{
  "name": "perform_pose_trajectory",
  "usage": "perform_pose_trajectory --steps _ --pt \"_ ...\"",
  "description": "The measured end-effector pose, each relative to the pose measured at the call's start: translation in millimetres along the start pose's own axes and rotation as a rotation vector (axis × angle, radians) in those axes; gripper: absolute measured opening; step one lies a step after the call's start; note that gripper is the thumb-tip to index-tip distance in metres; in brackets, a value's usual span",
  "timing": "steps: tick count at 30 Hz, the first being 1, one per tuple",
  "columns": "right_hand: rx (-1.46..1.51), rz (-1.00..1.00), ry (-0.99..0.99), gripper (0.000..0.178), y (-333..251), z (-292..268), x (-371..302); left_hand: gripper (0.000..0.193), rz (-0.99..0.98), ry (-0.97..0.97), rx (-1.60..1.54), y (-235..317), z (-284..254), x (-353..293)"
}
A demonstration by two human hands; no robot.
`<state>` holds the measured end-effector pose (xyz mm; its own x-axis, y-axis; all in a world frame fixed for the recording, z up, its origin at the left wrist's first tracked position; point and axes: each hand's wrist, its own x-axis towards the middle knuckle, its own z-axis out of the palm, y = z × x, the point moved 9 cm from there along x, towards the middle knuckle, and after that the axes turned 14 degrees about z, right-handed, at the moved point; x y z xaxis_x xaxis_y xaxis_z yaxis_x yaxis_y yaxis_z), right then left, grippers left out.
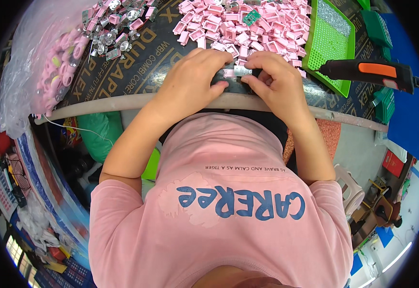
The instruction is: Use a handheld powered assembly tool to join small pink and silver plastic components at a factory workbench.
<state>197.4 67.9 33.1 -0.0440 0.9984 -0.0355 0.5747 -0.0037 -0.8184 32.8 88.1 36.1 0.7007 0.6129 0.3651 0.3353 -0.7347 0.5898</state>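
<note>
At the left end of the bench, pink moulded pieces, with a little yellow among them, are contained in a clear plastic bag. Beside it, clear round parts are heaped with pink bits and green boards. Further right, the left hand is held with thumb and forefinger parted on either side of a small pink casing, near the bench's front edge. It is judged light, stiff and fairly smooth, best taken by its long sides; its thin walls could be marked by hard squeezing. At its right end a pale piece is seen, apparently pinched between thumb and forefinger of the right hand; its material cannot be told. Behind, similar casings are piled loose. At the right, silvery bits are contained in the far part of a green perforated tray, over which a black-and-orange tool is extended.
</note>
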Motion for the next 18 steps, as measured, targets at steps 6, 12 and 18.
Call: perform_pose_trajectory --steps 6,12,18 --pt "-0.038 -0.063 0.005 0.024 -7.4 15.9 -2.7 0.044 -0.009 0.085 0.045 -0.8 5.3 -7.7" --pt "-0.167 -0.03 -0.01 0.022 -15.7 20.1 -5.9 0.044 0.008 0.041 0.041 2.0 7.6 -9.2" --pt "-0.227 -0.061 -0.01 0.017 -23.9 18.9 -8.3 0.038 0.109 0.093 -0.005 7.5 1.9 -6.2"
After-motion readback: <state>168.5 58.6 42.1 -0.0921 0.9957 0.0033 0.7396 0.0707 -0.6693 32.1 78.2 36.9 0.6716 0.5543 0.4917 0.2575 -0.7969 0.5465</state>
